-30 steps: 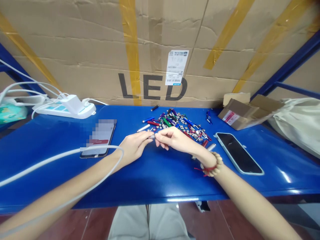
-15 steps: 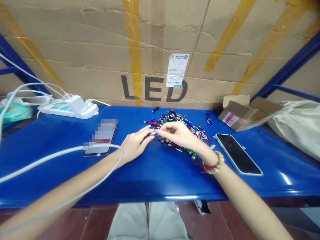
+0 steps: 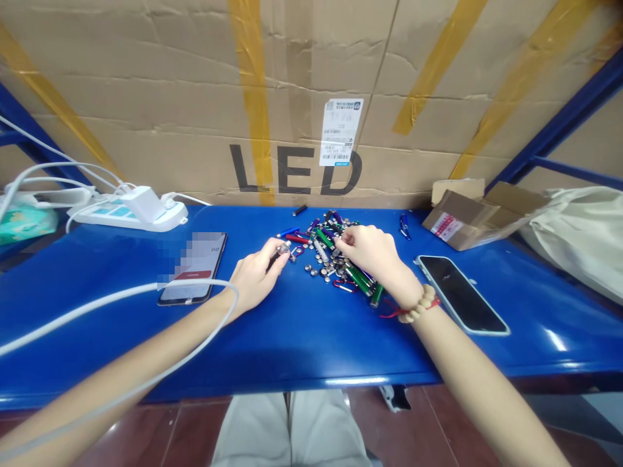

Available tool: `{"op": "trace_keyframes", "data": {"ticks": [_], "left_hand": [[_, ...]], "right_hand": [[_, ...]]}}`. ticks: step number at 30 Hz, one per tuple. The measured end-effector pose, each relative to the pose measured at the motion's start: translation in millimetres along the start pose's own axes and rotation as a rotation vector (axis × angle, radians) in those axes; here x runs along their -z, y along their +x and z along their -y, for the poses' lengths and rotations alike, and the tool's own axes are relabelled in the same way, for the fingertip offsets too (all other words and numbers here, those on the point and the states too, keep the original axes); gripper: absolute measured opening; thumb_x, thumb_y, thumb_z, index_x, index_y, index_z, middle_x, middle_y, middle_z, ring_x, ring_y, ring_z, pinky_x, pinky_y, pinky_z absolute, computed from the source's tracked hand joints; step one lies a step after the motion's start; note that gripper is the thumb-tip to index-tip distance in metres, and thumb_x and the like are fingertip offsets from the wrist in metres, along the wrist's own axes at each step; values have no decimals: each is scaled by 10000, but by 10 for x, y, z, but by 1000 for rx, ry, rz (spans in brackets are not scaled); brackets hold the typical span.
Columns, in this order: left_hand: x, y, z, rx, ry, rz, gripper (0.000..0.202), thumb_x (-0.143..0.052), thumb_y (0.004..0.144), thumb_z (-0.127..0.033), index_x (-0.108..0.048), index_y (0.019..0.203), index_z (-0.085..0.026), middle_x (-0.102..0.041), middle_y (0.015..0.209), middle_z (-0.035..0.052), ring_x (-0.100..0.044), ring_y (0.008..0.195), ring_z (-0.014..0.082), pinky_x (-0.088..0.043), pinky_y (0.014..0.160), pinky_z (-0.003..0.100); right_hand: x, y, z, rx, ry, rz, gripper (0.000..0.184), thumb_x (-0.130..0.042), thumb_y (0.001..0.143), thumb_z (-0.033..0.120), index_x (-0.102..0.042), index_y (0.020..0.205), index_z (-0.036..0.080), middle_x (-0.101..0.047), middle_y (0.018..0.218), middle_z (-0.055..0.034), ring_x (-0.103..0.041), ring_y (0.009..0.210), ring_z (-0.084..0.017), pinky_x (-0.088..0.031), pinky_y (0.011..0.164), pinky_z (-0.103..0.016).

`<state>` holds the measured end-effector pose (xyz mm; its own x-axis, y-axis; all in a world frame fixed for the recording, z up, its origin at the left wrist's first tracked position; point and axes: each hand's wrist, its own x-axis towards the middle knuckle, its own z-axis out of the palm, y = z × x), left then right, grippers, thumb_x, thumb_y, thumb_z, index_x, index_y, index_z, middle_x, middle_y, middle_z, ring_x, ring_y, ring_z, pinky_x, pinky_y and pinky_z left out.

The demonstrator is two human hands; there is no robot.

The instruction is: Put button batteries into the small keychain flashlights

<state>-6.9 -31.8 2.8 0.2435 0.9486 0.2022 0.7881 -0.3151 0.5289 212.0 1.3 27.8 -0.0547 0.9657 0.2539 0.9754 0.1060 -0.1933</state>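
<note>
My left hand (image 3: 256, 277) is closed around a small black mini flashlight (image 3: 280, 251), its silver end sticking up past the thumb and forefinger. My right hand (image 3: 374, 251) is over the right side of a heap of small parts, its fingers curled together. Whatever is between those fingertips is hidden or too small to name. Under and beside it lie green flashlight tubes (image 3: 361, 281), a silver tube (image 3: 321, 251) and several round button cells (image 3: 314, 270). A red tube (image 3: 296, 239) and a red carabiner clip (image 3: 344, 286) lie at the heap's edges.
A phone (image 3: 195, 290) lies left, crossed by a white cable (image 3: 121, 299); another phone (image 3: 460, 295) lies right. Behind are a power strip (image 3: 170, 218), a small open carton (image 3: 462, 224) and a large cardboard box (image 3: 195, 117). A black tube (image 3: 300, 210) lies near the back edge.
My right hand has left the flashlight and moved right to the heap. My left hand has drawn slightly left and down, still gripping the flashlight. The view has shifted a little.
</note>
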Motion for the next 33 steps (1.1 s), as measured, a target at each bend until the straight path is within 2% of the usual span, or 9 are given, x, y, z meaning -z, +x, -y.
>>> {"op": "trace_keyframes", "data": {"ticks": [3, 6, 10, 15, 17, 23, 27, 30, 33], "left_hand": [[-5, -4, -4, -5, -10, 9, 272, -307, 896, -431, -461, 1026, -249, -627, 770, -22, -602, 706, 183, -386, 662, 262], [-2, -11, -26, -11, -16, 19, 274, -309, 895, -429, -462, 1036, -249, -627, 778, -21, -605, 730, 188, -382, 671, 263], [4, -17, -34, -19, -10, 27, 263, -313, 897, -422, -458, 1035, -252, -624, 782, -23, -605, 733, 189, -371, 668, 263], [15, -13, -32, -37, -5, 28, 246, -310, 902, -411, -456, 1018, -250, -614, 764, -25, -596, 706, 184, -355, 642, 256], [21, -14, -36, -30, -13, 31, 237, -317, 901, -405, -458, 1013, -251, -608, 753, -26, -591, 695, 182, -351, 637, 254], [0, -37, -46, -50, -116, 31, 207, -330, 903, -394, -458, 976, -249, -560, 644, -51, -553, 609, 153, -349, 620, 236], [-27, -58, -59, -77, -118, 47, 206, -340, 903, -386, -465, 977, -240, -564, 661, -44, -549, 612, 147, -345, 615, 233], [-38, -64, -61, -91, -98, 59, 219, -345, 901, -387, -472, 999, -239, -579, 677, -38, -561, 625, 149, -352, 620, 233], [-44, -64, -54, -103, -76, 63, 250, -346, 896, -403, -482, 1030, -241, -597, 681, -31, -578, 633, 154, -360, 610, 230]], "right_hand": [[-32, 14, -37, 249, 146, 141, 263, -555, 784, 454, -668, 761, 218, -653, 727, -11, -569, 668, -146, -299, 540, -236], [-52, -6, -18, 514, 282, 282, 299, -657, 700, 488, -695, 845, 229, -659, 788, 7, -581, 689, -118, -349, 571, -214], [-87, -44, 47, 574, 240, 241, 256, -682, 694, 441, -708, 841, 234, -662, 836, 1, -588, 727, -120, -362, 587, -209], [-146, -48, 83, 576, 157, 191, 138, -641, 753, 348, -709, 810, 242, -662, 845, 0, -595, 750, -125, -356, 573, -205], [-154, -42, 82, 563, 166, 155, 143, -633, 758, 359, -701, 789, 237, -670, 838, 3, -602, 748, -126, -363, 576, -206], [-89, -18, 44, 408, 438, 49, 192, -674, 698, 365, -633, 671, 179, -661, 632, 11, -590, 555, -112, -407, 529, -212], [13, 16, -8, 308, 693, -138, 243, -714, 648, 368, -604, 637, 151, -661, 613, -16, -606, 543, -126, -455, 505, -221], [80, 37, -44, 200, 806, -294, 274, -736, 621, 390, -655, 692, 138, -690, 678, -51, -642, 611, -155, -514, 583, -263], [109, 43, -58, 116, 877, -384, 292, -739, 622, 389, -689, 767, 140, -704, 722, -66, -662, 665, -178, -543, 648, -308]]}}
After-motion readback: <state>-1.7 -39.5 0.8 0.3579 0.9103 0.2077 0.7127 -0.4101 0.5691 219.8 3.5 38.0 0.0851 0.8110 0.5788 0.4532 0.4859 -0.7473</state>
